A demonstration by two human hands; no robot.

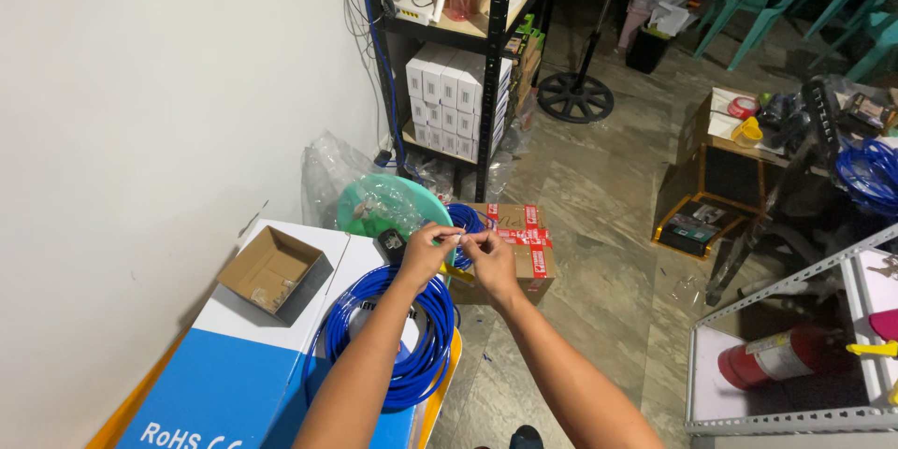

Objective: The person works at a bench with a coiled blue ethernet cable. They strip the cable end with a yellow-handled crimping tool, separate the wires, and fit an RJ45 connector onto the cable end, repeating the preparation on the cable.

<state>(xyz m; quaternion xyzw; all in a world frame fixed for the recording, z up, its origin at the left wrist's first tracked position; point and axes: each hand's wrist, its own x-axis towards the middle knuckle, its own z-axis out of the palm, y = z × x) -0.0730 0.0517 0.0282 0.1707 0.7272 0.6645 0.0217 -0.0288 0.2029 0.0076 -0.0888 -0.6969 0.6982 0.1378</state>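
Blue cable coil (393,341) at 6 o'clock feeds up; left hand (423,251) & right hand (488,257) pinch its end (tiny, unclear) for close work.

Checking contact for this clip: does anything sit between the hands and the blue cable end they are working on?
Nothing visible does. The left hand and right hand meet fingertip to fingertip on the cable end, above the blue cable coil; the fingers hide the end's detail.

Bright even indoor light, soft shadows, sharp centre, wide-angle bending at edges, no glare.
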